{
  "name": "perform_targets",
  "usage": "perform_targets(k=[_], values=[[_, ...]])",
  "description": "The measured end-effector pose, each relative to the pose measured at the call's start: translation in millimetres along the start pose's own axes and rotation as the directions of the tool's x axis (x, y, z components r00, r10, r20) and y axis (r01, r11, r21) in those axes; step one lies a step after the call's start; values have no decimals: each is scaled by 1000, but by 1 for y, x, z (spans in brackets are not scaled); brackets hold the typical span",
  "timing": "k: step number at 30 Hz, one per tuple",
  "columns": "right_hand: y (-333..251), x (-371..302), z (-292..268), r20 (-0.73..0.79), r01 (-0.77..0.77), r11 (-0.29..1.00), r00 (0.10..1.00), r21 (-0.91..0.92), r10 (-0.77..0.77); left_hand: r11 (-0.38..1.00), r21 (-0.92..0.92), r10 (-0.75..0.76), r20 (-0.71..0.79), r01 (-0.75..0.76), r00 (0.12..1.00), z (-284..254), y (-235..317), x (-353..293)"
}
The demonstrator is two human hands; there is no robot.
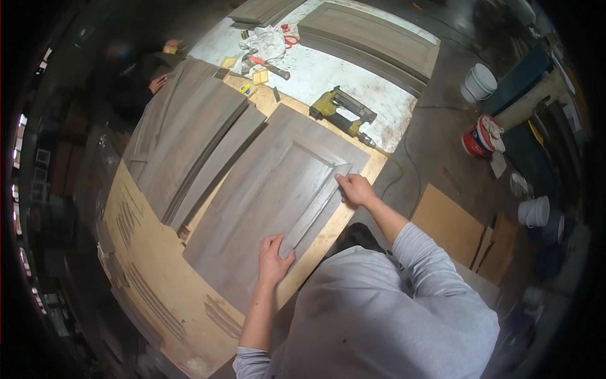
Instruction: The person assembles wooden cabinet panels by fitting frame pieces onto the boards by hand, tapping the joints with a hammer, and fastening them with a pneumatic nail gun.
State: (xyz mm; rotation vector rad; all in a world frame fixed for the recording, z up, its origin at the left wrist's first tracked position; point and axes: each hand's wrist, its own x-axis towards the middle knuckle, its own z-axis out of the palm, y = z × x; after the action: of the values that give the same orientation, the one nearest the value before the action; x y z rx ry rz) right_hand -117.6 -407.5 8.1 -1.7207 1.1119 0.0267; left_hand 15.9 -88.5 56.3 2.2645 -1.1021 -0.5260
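Head view: right hand [358, 189] pinches moulding [314, 210]; left hand [274, 260], fingers apart, rests near edge of panel [230, 211].

door panel [237, 196]: wood, grey-brown stain, visible grain, mostly matt. moulding strip [314, 211]: same grey wood, slight sheen along the profile. bench top [151, 265]: pale bare wood sheet, smooth-looking, matt. far table top [309, 74]: white, blotchy, scuffed; material unclear. rag [262, 44]: crumpled white cloth. bucket [481, 81]: white plastic, smooth. sheet on floor [449, 221]: brown cardboard, matt. sweatshirt [391, 316]: soft grey cloth.
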Motion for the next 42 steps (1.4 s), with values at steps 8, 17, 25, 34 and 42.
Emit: perform_targets(k=[8, 17, 25, 34, 42], values=[[-4, 11, -6, 93, 5, 990, 996, -141, 9, 996, 48, -77, -32, 79, 996, 22, -11, -1], [-5, 18, -8, 95, 7, 979, 995, -204, 12, 978, 196, -66, -23, 69, 998, 25, -12, 2], [-9, 18, -15, 181, 4, 979, 983, -205, 34, 960, 279, -24, 34, 14, 999, 20, -7, 1], [-11, 18, -18, 198, -28, 986, 978, -164, 61, 957, 287, -13, -82, 36, 997, 33, -4, -6], [-41, 16, -39, 32, 67, 928, 998, -368, -60, 962, 247, -91, -100, 114, 991, 32, 1, -6]])
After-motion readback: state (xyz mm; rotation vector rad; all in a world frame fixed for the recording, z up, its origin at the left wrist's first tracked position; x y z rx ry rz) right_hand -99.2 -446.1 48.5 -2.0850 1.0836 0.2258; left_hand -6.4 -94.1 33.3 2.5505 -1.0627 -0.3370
